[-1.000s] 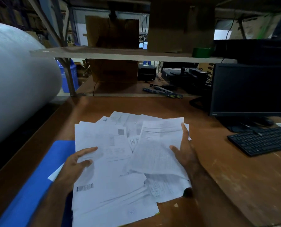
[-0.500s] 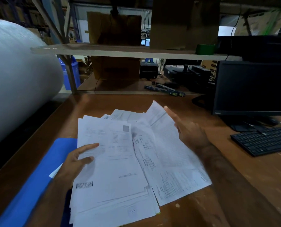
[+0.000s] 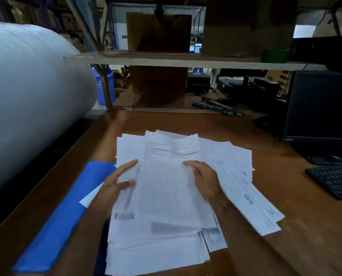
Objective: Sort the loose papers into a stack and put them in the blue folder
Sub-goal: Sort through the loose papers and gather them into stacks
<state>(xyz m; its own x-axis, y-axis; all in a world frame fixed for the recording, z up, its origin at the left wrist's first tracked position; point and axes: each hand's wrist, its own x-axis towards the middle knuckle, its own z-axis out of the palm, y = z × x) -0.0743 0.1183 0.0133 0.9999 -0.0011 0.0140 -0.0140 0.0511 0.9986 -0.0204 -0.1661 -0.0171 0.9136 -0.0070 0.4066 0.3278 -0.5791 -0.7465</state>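
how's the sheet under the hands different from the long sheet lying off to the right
The top sheet sits on the main pile, roughly square to the person, with the left hand and right hand at its side edges. The right sheet lies apart, skewed diagonally across the desk, with no hand on it. The top sheet bows upward at its far end; the right sheet lies flat. Both are white printed pages.
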